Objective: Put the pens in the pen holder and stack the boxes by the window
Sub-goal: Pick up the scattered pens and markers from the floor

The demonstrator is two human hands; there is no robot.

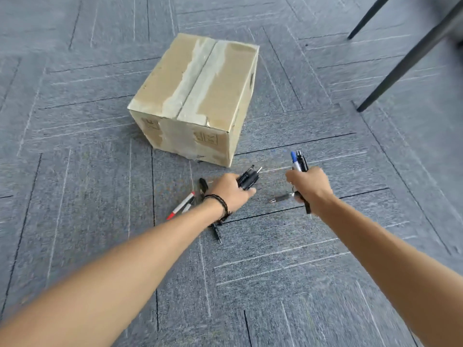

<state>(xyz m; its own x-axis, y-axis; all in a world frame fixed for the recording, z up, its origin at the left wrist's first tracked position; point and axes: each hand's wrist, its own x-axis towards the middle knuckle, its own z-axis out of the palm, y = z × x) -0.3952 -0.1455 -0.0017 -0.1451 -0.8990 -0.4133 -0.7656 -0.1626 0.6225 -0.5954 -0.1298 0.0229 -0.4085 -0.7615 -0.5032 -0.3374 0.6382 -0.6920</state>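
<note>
Left hand (231, 190) clenched around black pens (248, 180), right hand (309, 187) gripping a pen bunch (299, 161), near taped cardboard box (198, 96) on carpet (275, 259).

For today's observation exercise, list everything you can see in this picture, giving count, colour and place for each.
Cardboard box: one, tan, taped shut, on carpet, centre.
Loose pens: several, beside and under the left wrist; one red-and-white pen, others dark.
Grey pen: one, on carpet by the right hand.
Chair legs: two, black, top right.
Carpet: grey tiles.
Bracelet: black, left wrist.
Left hand: holds black pens.
Right hand: holds blue and black pens.
</note>
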